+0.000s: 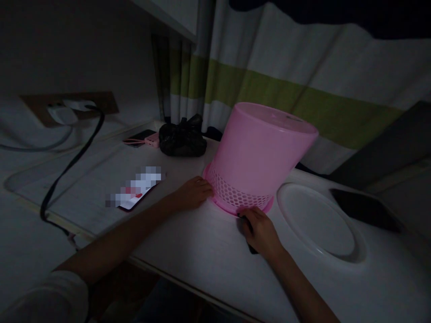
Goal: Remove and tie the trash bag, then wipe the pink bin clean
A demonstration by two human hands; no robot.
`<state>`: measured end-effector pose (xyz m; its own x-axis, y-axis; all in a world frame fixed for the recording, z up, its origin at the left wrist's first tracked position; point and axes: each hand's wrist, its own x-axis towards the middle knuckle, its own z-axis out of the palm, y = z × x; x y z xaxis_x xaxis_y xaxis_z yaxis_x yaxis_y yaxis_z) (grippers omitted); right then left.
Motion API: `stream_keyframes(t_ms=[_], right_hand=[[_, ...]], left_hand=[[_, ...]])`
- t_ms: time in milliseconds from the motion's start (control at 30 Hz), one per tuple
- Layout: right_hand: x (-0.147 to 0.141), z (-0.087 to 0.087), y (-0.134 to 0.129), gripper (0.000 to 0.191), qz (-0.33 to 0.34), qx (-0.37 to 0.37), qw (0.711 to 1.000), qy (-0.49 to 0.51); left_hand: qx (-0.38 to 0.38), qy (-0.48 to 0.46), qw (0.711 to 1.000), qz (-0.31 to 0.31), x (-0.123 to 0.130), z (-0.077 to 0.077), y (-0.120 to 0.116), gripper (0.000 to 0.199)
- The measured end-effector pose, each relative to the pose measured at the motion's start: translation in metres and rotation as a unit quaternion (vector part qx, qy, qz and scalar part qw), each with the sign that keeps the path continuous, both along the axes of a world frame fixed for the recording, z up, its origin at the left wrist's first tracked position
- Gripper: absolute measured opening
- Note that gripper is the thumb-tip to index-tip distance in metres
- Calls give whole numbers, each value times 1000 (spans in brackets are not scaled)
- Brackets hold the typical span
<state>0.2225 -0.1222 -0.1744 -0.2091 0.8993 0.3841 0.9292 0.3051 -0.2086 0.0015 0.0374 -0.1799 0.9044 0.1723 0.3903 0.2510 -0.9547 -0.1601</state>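
A pink plastic wastebasket [259,152] stands upside down on the white table, its wide rim down and a band of honeycomb holes just above it. My left hand [194,193] rests on the table with its fingers closed at the left side of the rim. At the near side of the rim, my right hand [261,229] is closed around a slim black tool [252,248]. The tool's tip points at the rim, and its kind is hard to make out in the dim light. Most of it is hidden by the fingers.
On the left lies a phone [139,190] with a lit screen. Behind it are a knotted black plastic bag [182,138] and a pink power bank [152,139]. A white round lid [318,220] and a dark flat object [363,207] lie on the right. A cable [72,161] hangs from the wall socket.
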Motion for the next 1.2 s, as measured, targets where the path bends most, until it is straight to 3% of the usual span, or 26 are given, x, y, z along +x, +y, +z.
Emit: stream_keyframes(t_ms=[300, 533, 867, 1200], right_hand=[[-14, 4, -6, 22, 33, -7, 997, -65], [-17, 3, -10, 27, 65, 12, 994, -92], [-8, 4, -14, 18, 43, 18, 997, -67], [-8, -4, -13, 17, 56, 124, 990, -37]], left_hand=[[54, -34, 989, -132, 29, -7, -48, 21], [48, -35, 989, -135, 29, -5, -47, 13], [-6, -36, 987, -156, 29, -7, -42, 18], [-1, 21, 991, -131, 29, 1, -43, 17]])
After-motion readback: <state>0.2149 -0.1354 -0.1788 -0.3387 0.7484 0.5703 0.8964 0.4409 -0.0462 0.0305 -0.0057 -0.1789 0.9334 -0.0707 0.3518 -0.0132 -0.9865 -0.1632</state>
